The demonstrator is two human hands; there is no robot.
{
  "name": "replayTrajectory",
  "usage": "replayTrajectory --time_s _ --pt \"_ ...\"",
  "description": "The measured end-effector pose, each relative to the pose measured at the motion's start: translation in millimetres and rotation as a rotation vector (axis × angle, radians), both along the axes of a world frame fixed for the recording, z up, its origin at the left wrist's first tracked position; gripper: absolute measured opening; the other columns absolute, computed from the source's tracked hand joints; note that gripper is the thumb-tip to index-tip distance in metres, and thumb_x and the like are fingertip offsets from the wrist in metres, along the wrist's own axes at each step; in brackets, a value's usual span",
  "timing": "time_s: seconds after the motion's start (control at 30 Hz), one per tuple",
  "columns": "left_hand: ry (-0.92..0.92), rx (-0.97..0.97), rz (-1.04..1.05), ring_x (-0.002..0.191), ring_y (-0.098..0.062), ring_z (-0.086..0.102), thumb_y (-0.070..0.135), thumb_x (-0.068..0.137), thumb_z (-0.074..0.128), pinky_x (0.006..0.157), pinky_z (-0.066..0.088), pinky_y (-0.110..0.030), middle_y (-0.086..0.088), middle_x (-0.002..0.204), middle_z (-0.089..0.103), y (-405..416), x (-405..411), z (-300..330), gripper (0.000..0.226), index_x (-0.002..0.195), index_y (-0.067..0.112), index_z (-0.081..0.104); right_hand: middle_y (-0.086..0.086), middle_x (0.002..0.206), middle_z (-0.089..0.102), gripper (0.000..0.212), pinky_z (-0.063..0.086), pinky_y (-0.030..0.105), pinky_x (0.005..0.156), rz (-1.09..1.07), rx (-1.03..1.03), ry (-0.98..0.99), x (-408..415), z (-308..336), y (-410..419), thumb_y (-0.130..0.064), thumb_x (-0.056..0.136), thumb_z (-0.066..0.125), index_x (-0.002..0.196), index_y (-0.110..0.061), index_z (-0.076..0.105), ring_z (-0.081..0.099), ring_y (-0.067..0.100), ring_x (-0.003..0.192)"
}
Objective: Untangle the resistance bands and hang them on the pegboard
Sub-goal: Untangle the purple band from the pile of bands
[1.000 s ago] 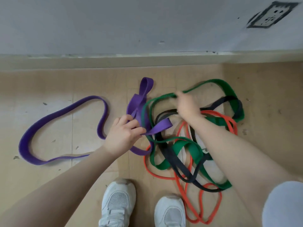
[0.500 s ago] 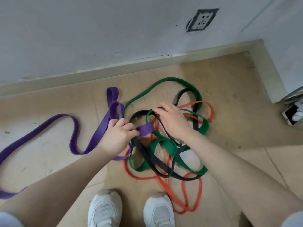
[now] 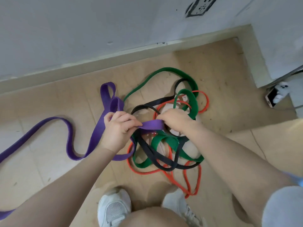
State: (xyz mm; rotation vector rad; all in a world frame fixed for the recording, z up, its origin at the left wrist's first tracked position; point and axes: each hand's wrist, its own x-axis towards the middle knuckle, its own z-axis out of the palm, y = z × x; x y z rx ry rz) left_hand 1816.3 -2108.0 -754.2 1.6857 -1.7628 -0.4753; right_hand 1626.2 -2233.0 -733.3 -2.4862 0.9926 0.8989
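A: Where are the bands?

B: Mid-frame on the floor (image 3: 213,76); the green band (image 3: 165,141), black band (image 3: 150,151) and red band (image 3: 191,182) lie knotted together; the purple band (image 3: 68,135) trails off to the left edge.

A: And the hands?

B: The left hand (image 3: 118,128) has its fingers curled round the purple band; the right hand (image 3: 175,120) pinches the same strip just beside it, over the tangle.

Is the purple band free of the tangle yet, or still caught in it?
Still caught: both hands grip the purple band where it crosses the black band.
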Motion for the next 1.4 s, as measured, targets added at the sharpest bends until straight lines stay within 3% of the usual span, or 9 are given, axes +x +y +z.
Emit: replayTrajectory --time_s 0.3,0.5,0.67,0.8,0.93,1.03,1.13,1.27,1.4 --pt "0.062 -0.067 -0.059 0.090 -0.010 0.048 0.029 0.084 0.049 0.091 0.022 -0.034 0.011 0.087 0.068 -46 -34 19 0.021 0.084 0.024 0.069 0.016 0.114 0.066 0.033 0.047 0.039 0.088 -0.802 -0.335 -0.536 -10 58 -67 -0.008 0.093 0.040 0.118 -0.010 0.063 0.059 0.034 0.105" --pt "-0.177 -0.029 -0.195 0.091 -0.012 0.045 0.024 0.076 0.048 0.094 0.020 -0.035 0.015 0.078 0.065 -47 -38 6 0.020 0.076 0.027 0.068 0.018 0.112 0.062 0.029 0.037 0.025 0.074 -1.410 -0.560 -0.583 -77 74 -124 -0.006 0.095 0.033 0.103 0.002 0.060 0.057 0.028 0.099" --pt "-0.373 0.140 -0.199 0.067 -0.015 0.064 0.007 0.063 0.062 0.095 0.028 -0.040 0.009 0.065 0.062 -44 -87 2 0.023 0.078 0.022 0.053 0.018 0.139 0.043 0.048 0.035 0.037 0.097 -0.905 -0.320 -0.157 -121 25 -107 -0.002 0.088 0.037 0.135 -0.012 0.042 0.040 0.035 0.127" --pt "-0.517 0.561 -0.194 0.096 -0.026 0.060 0.002 0.084 0.049 0.076 0.041 -0.033 -0.004 0.108 0.062 -56 -122 18 0.038 0.117 0.019 0.040 0.007 0.152 0.030 0.056 0.021 0.043 0.113 -0.103 -0.139 -0.393 -102 15 -101 -0.009 0.089 0.047 0.143 -0.021 0.038 0.024 0.029 0.140" --pt "-0.245 0.832 -0.136 0.126 -0.027 0.043 0.020 0.086 0.053 0.102 0.034 -0.032 -0.008 0.137 0.044 -54 -133 37 0.069 0.145 0.020 0.017 0.004 0.131 0.058 0.033 0.041 0.032 0.097 0.248 0.273 -0.243 -72 11 -97 -0.021 0.097 0.045 0.127 -0.018 0.058 0.054 0.023 0.116" --pt "-0.012 0.865 -0.004 0.124 -0.023 0.041 0.045 0.087 0.057 0.104 0.034 -0.034 -0.004 0.132 0.041 -57 -149 50 0.064 0.141 0.024 0.029 -0.005 0.136 0.050 0.048 0.044 0.012 0.076 0.357 0.349 -0.129 -76 8 -101 -0.022 0.091 0.056 0.138 -0.023 0.044 0.059 0.013 0.097" --pt "0.026 0.805 0.000 0.109 -0.019 0.045 0.050 0.085 0.058 0.094 0.039 -0.031 0.000 0.117 0.044 -58 -166 55 0.055 0.131 0.025 0.043 0.001 0.129 0.054 0.048 0.042 0.028 0.076 0.550 0.271 -0.107 -88 -1 -88 -0.022 0.091 0.053 0.137 -0.029 0.043 0.054 0.022 0.106" --pt "-0.034 0.622 -0.054 0.100 -0.015 0.043 0.073 0.073 0.046 0.088 0.037 -0.027 0.002 0.106 0.048 -44 -183 57 0.070 0.123 0.025 0.052 0.008 0.091 0.060 0.025 0.035 0.032 0.067 0.324 0.244 -0.405 -98 0 -78 -0.025 0.096 0.042 0.089 -0.018 0.066 0.055 0.027 0.090" --pt "-0.195 0.443 -0.038 0.093 -0.020 0.051 0.068 0.077 0.045 0.083 0.045 -0.033 -0.001 0.101 0.054 -33 -173 67 0.060 0.115 0.023 0.057 0.002 0.063 0.044 0.040 0.027 0.029 0.062 -0.446 0.270 -0.829 -96 35 -104 -0.026 0.099 0.042 0.059 -0.016 0.044 0.047 0.022 0.067"
